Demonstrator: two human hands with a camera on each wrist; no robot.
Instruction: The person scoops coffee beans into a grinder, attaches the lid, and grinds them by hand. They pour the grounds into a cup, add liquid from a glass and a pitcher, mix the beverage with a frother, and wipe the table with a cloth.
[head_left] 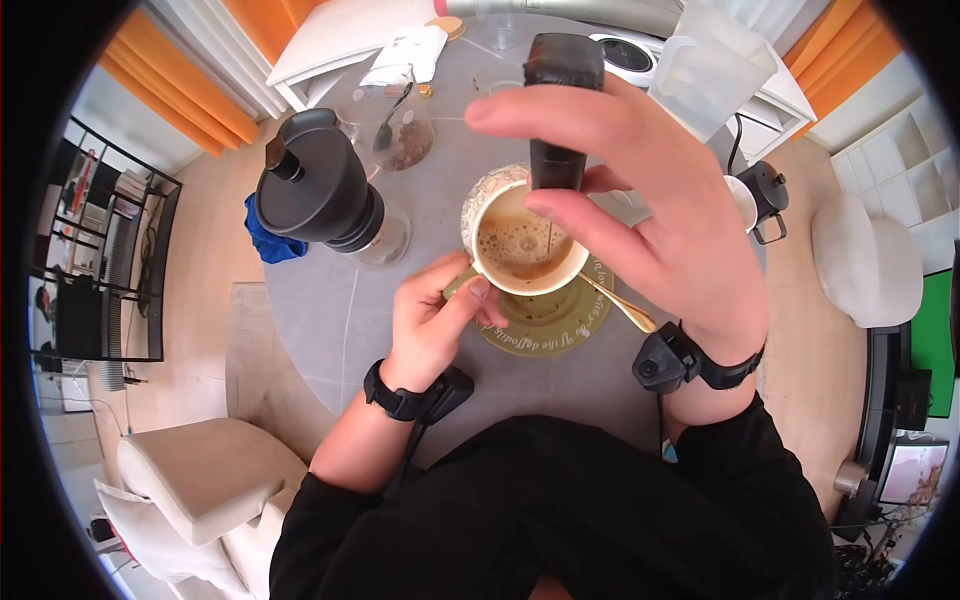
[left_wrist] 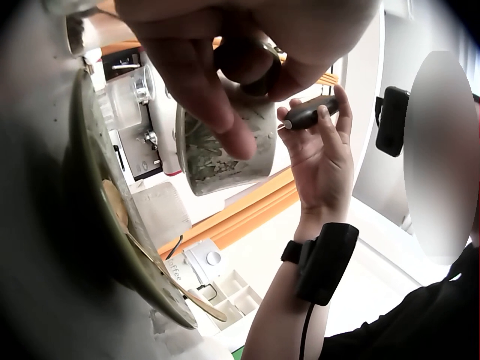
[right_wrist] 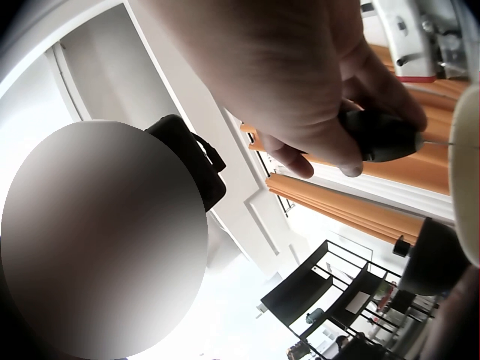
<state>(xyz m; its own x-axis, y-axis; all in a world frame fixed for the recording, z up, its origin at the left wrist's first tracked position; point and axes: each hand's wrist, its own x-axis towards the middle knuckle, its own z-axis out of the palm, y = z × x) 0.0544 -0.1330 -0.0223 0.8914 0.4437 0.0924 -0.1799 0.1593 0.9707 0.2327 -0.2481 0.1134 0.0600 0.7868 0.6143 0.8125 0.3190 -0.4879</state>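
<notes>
In the head view a cup (head_left: 532, 285) of foamy light-brown coffee is raised over a green saucer (head_left: 545, 340). My left hand (head_left: 435, 320) grips the cup's handle side; the left wrist view shows the patterned cup (left_wrist: 225, 161) with the left fingers (left_wrist: 238, 139) against it. My right hand (head_left: 680, 210) holds a black handheld frother (head_left: 560, 110) upright above the cup, its thin rod reaching down into the coffee. The right wrist view shows the frother's dark body (right_wrist: 382, 136) between the right fingers. A golden spoon (head_left: 625, 305) lies on the saucer.
A black coffee grinder (head_left: 315, 185) with a clear base stands on the left of the round grey table (head_left: 340, 330). Behind are a glass jar (head_left: 408, 145) with dark contents and a white packet (head_left: 408, 55). To the right are a moka pot (head_left: 768, 190) and a clear container (head_left: 710, 70).
</notes>
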